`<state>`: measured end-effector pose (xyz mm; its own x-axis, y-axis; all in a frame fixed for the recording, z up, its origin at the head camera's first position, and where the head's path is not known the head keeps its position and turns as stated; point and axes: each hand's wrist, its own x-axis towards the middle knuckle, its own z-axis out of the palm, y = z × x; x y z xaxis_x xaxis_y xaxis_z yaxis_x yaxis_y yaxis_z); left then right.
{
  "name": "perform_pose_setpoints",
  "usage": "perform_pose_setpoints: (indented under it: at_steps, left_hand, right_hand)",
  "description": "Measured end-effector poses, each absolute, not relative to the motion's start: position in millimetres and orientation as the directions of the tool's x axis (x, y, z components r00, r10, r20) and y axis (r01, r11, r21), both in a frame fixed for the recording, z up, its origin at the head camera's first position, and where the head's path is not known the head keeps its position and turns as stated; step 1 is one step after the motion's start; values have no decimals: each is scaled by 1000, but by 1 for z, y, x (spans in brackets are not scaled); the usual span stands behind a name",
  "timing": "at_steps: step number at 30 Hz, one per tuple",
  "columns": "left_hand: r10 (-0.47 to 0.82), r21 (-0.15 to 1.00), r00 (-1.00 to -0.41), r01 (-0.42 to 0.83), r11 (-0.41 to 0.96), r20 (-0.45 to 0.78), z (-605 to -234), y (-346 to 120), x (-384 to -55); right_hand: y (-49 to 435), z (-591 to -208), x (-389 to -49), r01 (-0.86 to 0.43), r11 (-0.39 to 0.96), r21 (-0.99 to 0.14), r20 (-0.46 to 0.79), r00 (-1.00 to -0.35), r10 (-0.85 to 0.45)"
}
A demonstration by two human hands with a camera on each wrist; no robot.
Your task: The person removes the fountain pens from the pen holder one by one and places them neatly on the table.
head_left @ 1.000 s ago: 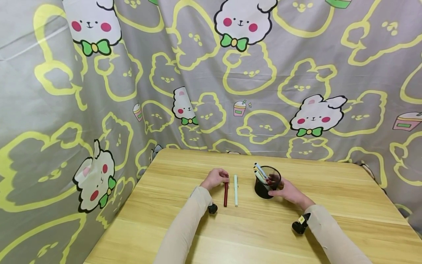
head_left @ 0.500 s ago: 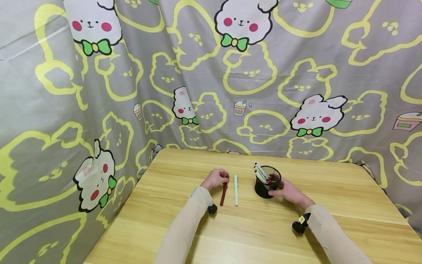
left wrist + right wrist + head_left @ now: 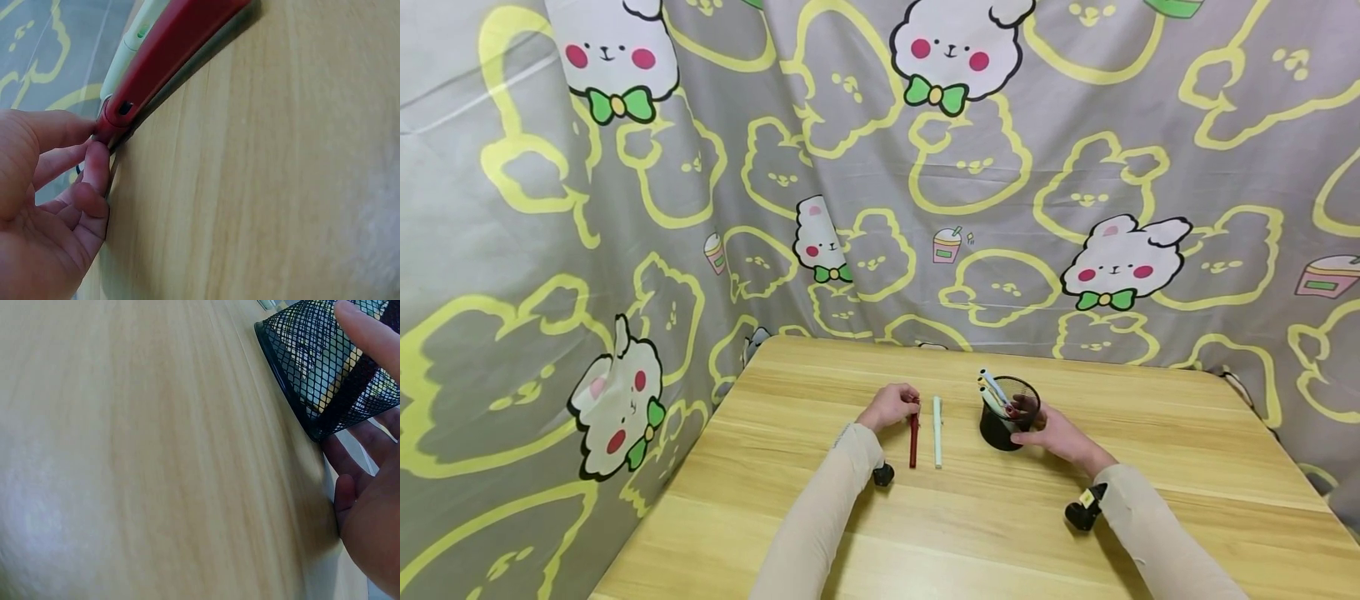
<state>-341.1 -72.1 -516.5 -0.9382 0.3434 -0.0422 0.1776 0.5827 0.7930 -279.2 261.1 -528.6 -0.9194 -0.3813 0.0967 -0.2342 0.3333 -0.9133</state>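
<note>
My left hand pinches the far end of a dark red pen between thumb and fingertips. In the left wrist view the red pen slants up from the fingertips, with a shadow beside it on the wood. A pale mint pen lies just right of it, roughly parallel. My right hand holds a black mesh pen holder from its right side, thumb at the front and fingers behind. Several pens lean inside the holder toward the left. The right wrist view shows the mesh wall between thumb and fingers.
All of this is on a light wooden table. Behind and to the left hangs a grey curtain with yellow animal outlines. Small black cameras sit at the left wrist and the right wrist.
The red pen's near end swung left half a second ago and is now back, nearly parallel to the mint pen. The right hand and pen holder have stayed in place.
</note>
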Motion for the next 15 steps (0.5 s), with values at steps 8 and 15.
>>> perform_pose_setpoints:
  at_steps: [8, 15]
  left_hand:
    - [323, 830, -946, 157, 536, -29, -511, -74, -336]
    - [339, 852, -939, 227, 473, 62, -495, -67, -326]
  right_hand:
    - [260, -526, -277, -226, 334, -915, 87, -920, -383]
    - [258, -524, -275, -227, 296, -928, 103, -919, -380]
